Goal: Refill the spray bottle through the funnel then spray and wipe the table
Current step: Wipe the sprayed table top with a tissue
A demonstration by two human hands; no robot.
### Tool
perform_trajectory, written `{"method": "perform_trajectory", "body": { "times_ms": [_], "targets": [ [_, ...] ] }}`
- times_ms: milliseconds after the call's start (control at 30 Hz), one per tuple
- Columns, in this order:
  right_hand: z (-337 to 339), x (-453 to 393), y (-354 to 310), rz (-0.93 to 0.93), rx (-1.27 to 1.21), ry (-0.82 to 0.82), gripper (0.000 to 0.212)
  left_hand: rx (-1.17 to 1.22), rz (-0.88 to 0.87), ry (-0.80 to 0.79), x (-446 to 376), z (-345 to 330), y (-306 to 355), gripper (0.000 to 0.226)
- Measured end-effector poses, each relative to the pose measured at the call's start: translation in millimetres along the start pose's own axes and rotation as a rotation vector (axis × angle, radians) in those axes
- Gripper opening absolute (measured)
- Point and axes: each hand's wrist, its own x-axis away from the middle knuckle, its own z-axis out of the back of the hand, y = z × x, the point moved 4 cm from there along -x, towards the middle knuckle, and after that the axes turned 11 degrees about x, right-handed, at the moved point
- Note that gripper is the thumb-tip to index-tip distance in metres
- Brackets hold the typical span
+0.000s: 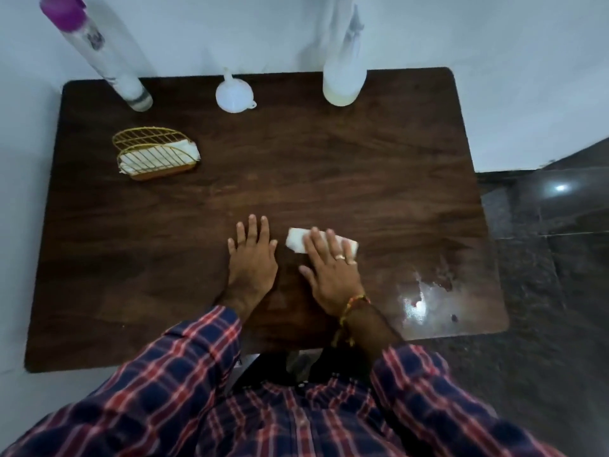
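Wiping stage: right hand point(331, 268), fingers flat, pressing folded tissue point(298, 240) onto dark wooden table point(329, 166); left hand point(252, 258) splayed flat as brace; funnel point(234, 95) and spray bottle point(342, 77) parked at far edge, clear of strokes.

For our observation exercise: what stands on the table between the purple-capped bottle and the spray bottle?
In the head view, a white funnel stands mouth-down between the purple-capped bottle and the spray bottle, touching neither.

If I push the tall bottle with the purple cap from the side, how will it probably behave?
The purple-capped bottle looks tall and narrow on a small base, so it would probably tip rather than slide. Once on its side, its round body would likely roll on the table. How full it is, I cannot tell, so its weight is uncertain.
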Motion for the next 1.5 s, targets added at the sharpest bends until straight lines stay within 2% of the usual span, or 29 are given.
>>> {"method": "perform_trajectory", "body": {
  "times_ms": [33, 133, 200, 333, 400, 467, 533, 567, 667, 733, 800, 900, 967, 1067, 1167, 1233, 1333, 1367, 1400, 1500],
  "targets": [
    [-2.7, 8.2, 20.2, -0.082, -0.006, 0.021, 0.064, -0.014, -0.016, 0.001, 4.5, -2.9, -2.6, 0.057],
    [-6.6, 14.8, 98.2, -0.493, -0.048, 0.025, 0.067, -0.051, -0.048, 0.001, 15.9, -15.1, -1.1, 0.058],
    [-5.8, 15.9, 110.9, -0.669, -0.116, 0.013, 0.068, -0.043, -0.071, 0.003, 21.5, -19.0, 5.4, 0.059],
    [-6.8, 15.1, 26.3, -0.755, -0.174, 0.028, 0.071, -0.043, -0.163, -0.037, 21.7, -19.9, 19.9, 0.057],
    [-4.8, 15.0, -23.7, -0.684, -0.210, 0.036, 0.070, -0.056, -0.196, -0.039, 16.9, -15.9, 23.2, 0.056],
    [-4.1, 19.0, -49.9, -0.539, -0.204, 0.007, 0.067, -0.047, -0.212, -0.059, 11.5, -10.3, 22.9, 0.055],
    [-10.4, 35.4, -37.3, -0.490, -0.163, -0.008, 0.066, -0.054, -0.218, -0.097, 9.6, -6.9, 19.1, 0.055],
    [-14.1, 48.1, -17.1, -0.554, -0.161, -0.002, 0.067, -0.065, -0.221, -0.106, 11.2, -6.7, 17.2, 0.055],
    [-22.6, 79.3, 72.7, -0.922, -0.204, 0.009, 0.067, -0.096, -0.238, -0.098, 18.0, -11.3, 18.6, 0.055],
    [-19.7, 81.0, 119.7, -1.033, -0.255, 0.003, 0.065, -0.139, -0.274, -0.087, 23.1, -19.8, 28.1, 0.055],
    [-13.5, 72.9, 125.5, -1.030, -0.271, 0.028, 0.066, -0.160, -0.319, -0.088, 30.8, -28.7, 41.6, 0.055],
    [-19.5, 76.7, 69.4, -0.889, -0.235, 0.012, 0.067, -0.186, -0.389, -0.113, 38.5, -41.8, 59.6, 0.055],
    [-30.3, 97.3, 60.3, -0.915, -0.229, 0.018, 0.070, -0.190, -0.415, -0.118, 40.2, -48.8, 66.3, 0.055],
    [-31.7, 112.7, 120.0, -1.105, -0.270, 0.059, 0.070, -0.200, -0.432, -0.118, 36.9, -53.6, 74.0, 0.055],
    [-27.1, 106.3, 152.2, -1.116, -0.242, 0.068, 0.070, -0.207, -0.425, -0.112, 37.2, -60.9, 85.7, 0.055],
    [-18.8, 84.2, 118.3, -0.990, -0.245, 0.111, 0.073, -0.164, -0.404, -0.114, 36.7, -63.4, 91.5, 0.055],
    [-10.9, 47.6, 26.9, -0.488, -0.158, 0.116, 0.069, -0.094, -0.372, -0.091, 31.1, -50.2, 85.2, 0.054],
    [-7.1, 41.9, 15.9, -0.379, -0.104, 0.124, 0.066, -0.085, -0.350, -0.068, 28.2, -41.6, 77.3, 0.055],
    [-1.9, 32.8, 23.3, -0.354, -0.078, 0.141, 0.064, -0.077, -0.317, -0.040, 23.3, -30.7, 66.0, 0.055],
    [-0.6, 4.2, 89.0, -0.627, -0.099, 0.131, 0.069, -0.057, -0.195, 0.009, 11.7, -5.2, 33.2, 0.055]
  ]
}}
